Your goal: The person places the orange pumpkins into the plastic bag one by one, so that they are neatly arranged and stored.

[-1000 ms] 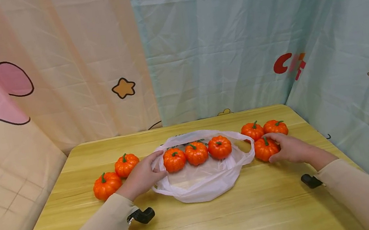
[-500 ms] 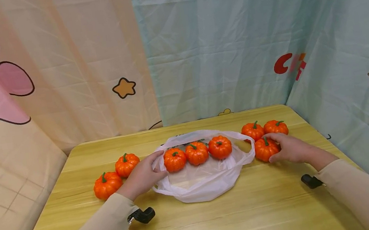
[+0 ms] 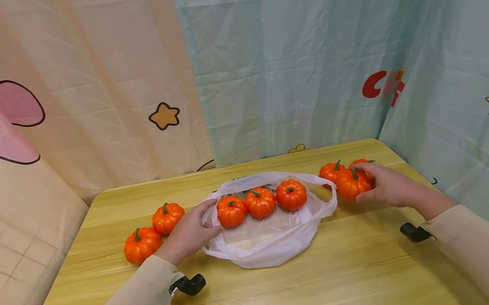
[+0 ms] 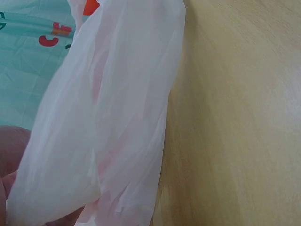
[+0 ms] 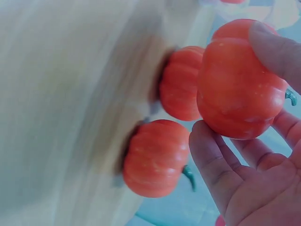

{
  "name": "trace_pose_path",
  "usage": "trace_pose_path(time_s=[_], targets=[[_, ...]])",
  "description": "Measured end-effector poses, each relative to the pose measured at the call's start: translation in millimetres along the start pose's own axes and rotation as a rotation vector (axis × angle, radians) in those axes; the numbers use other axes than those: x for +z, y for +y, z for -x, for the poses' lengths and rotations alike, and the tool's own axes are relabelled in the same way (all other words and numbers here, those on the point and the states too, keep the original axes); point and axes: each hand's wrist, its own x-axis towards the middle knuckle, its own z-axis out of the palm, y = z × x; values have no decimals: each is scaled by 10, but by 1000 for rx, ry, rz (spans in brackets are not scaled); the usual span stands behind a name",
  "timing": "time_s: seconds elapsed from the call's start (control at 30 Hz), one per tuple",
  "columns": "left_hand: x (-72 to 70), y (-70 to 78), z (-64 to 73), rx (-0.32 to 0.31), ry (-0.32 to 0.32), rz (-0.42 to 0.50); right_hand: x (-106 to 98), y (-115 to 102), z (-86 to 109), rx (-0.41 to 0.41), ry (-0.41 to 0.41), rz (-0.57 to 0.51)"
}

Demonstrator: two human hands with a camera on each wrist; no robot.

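In the head view a white plastic bag (image 3: pixel 277 249) lies mouth open mid-table, with three small orange pumpkins, one of them the left pumpkin (image 3: pixel 231 211), in it. My left hand (image 3: pixel 192 233) holds the bag's left rim, thumb and fingers spread along it; in the left wrist view thin plastic (image 4: pixel 127 113) covers most of that hand. On the right, my right hand (image 3: pixel 390 185) grips a small pumpkin (image 5: pixel 242 84) with a green stem between thumb and fingers, raised above the table. Two more pumpkins, the nearer one (image 5: pixel 155 157) and another (image 5: pixel 181 84), sit behind it on the wood.
To the left of my left hand stand two more pumpkins, a front one (image 3: pixel 142 245) and a back one (image 3: pixel 168 219). The bag's loose handle (image 3: pixel 329 207) reaches toward the right pumpkins. A printed curtain (image 3: pixel 285 74) hangs behind the wooden table (image 3: pixel 293 297).
My right hand has lifted its pumpkin off the table, up and slightly back, so it now overlaps the two behind it. The left hand and bag have stayed put.
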Motion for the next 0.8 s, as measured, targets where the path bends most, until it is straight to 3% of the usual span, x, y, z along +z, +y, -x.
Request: trace_pose_path(time_s=[0.27, 0.53, 0.8], targets=[[-3, -13, -3, 2, -2, -5, -74, -139, -39, -1, 42, -68], [-5, 0, 8, 0, -4, 4, -122, -461, -96, -19, 103, -106], [-6, 3, 7, -7, -5, -1, 13, -793, -211, -60, 77, -109]])
